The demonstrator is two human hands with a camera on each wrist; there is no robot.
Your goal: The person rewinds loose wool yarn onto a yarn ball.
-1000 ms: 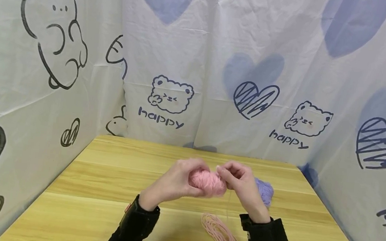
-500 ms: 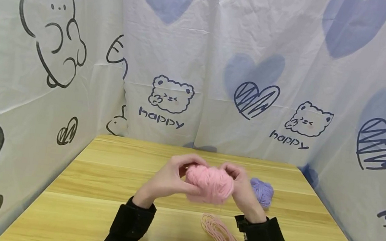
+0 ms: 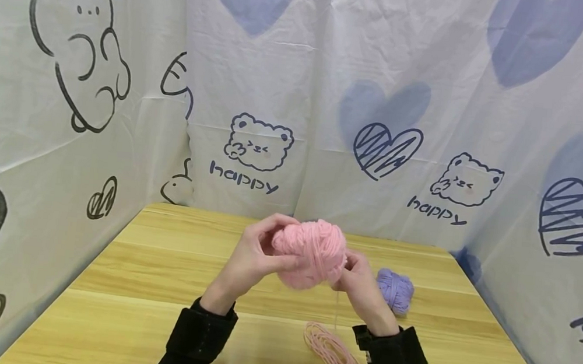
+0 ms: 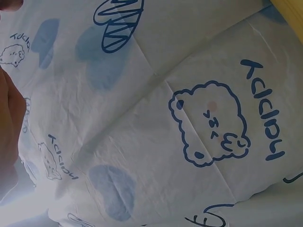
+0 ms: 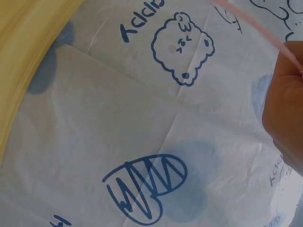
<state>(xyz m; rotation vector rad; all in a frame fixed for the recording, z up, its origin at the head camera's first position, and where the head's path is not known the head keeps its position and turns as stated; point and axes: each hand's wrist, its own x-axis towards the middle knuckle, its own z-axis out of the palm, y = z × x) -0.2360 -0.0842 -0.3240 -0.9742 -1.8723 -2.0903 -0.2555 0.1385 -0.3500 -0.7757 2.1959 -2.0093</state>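
Observation:
My left hand (image 3: 248, 255) grips a ball of pink yarn (image 3: 312, 253) from its left side, thumb across the front, above the table. At the ball's right side my right hand (image 3: 364, 287) has curled fingers, its fingertips partly hidden behind the yarn. From there a thin pink strand (image 3: 336, 312) hangs toward a loose coil of pink yarn (image 3: 334, 357) on the table. In the right wrist view the strand (image 5: 258, 24) runs into the pinching right hand (image 5: 287, 111). Only an edge of the left hand (image 4: 9, 127) shows in the left wrist view.
A skein of purple yarn (image 3: 395, 291) lies on the wooden table (image 3: 153, 309), just right of the right hand. Printed cloth (image 3: 325, 103) with bears and hearts hangs behind the table and along both sides.
The pink ball has been raised and turned, first toward the viewer and then up and slightly left. My right hand has shifted around its right side. Coil and purple skein stay put.

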